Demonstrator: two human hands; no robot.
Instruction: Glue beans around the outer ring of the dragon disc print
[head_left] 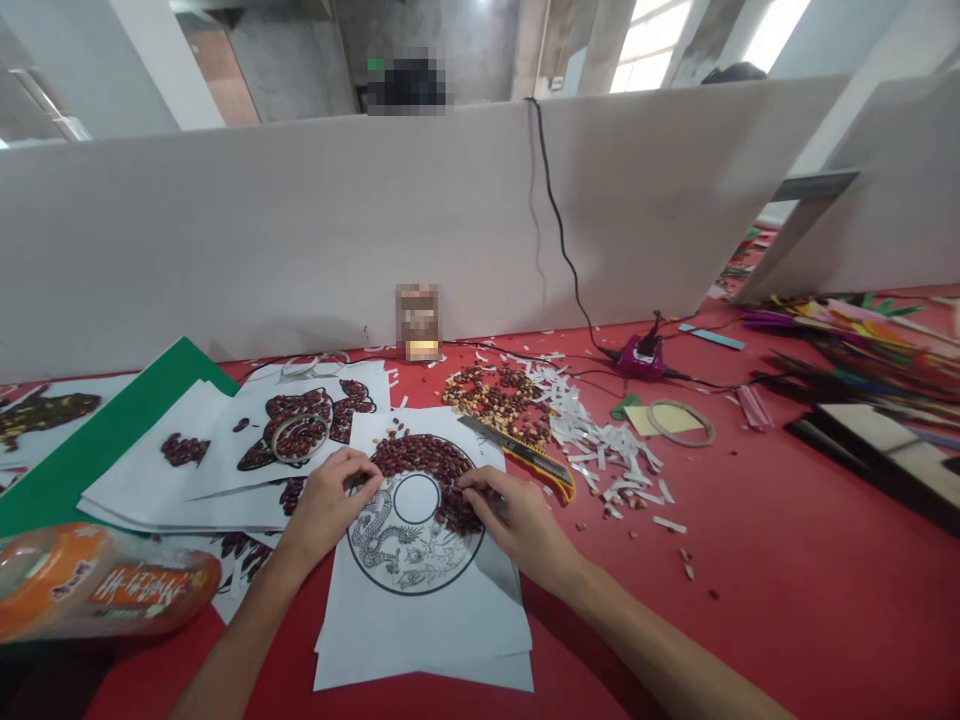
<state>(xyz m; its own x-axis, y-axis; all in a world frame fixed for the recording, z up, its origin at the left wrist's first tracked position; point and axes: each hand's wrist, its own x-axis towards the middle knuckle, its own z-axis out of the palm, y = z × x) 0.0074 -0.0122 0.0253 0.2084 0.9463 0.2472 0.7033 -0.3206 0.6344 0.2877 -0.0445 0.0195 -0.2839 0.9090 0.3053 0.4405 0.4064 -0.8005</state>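
A white sheet (427,640) lies before me, printed with a round dragon design (405,550) that has a blank circle in its middle. Dark red beans (424,455) cover the upper and right parts of the ring. At the ring's upper left edge is my left hand (334,500), thumb and forefinger closed together; anything between them is hidden. My right hand (525,520) pinches at the beans on the right side, and what its fingertips hold is too small to make out. A yellow utility knife (525,452) lies just beyond the right hand, across the sheet's edge.
Mixed seeds (495,395) and white paper strips (600,430) are scattered behind. Bean-covered sheets (247,470) and a bottle with an orange label (105,580) lie at left. A purple power socket (641,357) sits by the white partition (300,230); coloured strips (862,350) lie right.
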